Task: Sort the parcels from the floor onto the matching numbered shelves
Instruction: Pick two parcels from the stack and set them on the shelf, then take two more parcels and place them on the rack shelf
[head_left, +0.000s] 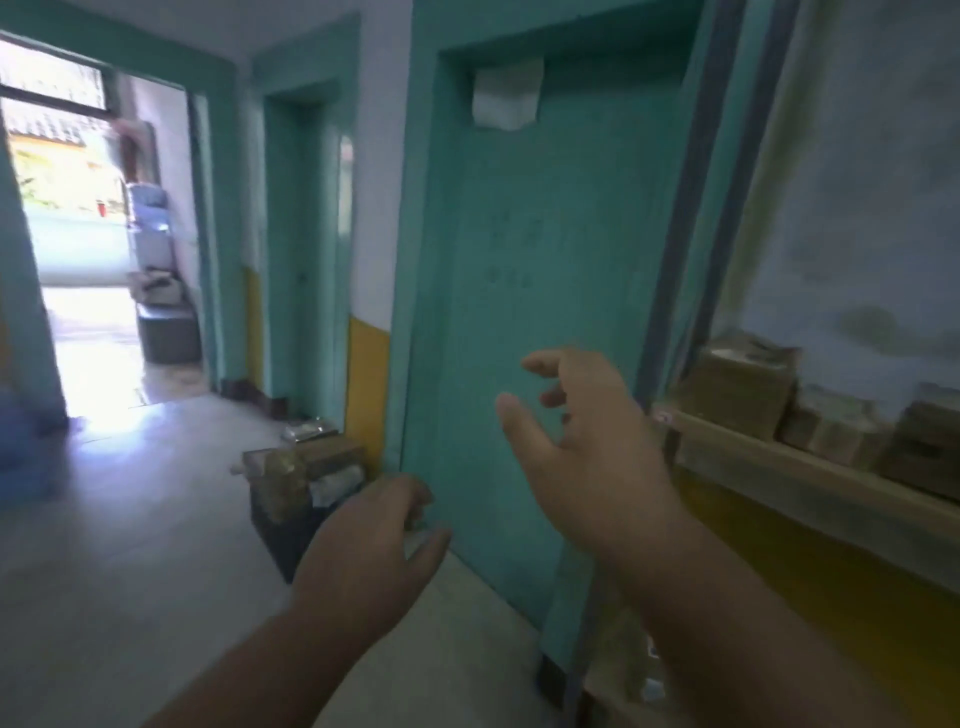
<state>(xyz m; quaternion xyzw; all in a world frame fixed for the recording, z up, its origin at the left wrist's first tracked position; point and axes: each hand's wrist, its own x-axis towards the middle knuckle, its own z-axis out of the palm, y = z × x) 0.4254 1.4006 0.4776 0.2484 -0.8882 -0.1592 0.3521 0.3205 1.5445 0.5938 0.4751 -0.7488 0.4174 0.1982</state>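
A pile of parcels lies on the floor beside the teal door, some brown cardboard, one dark. My left hand hovers in front of the pile with loosely curled fingers and holds nothing. Higher and to the right, my right hand is raised before the door with fingers spread and empty. A wooden shelf on the right wall carries several cardboard boxes. No shelf number is legible; the picture is blurred.
A teal door stands straight ahead. An open doorway at the left leads to a bright room with stacked items. Pale floor stretches to the left. More packages lie low by the door frame under the shelf.
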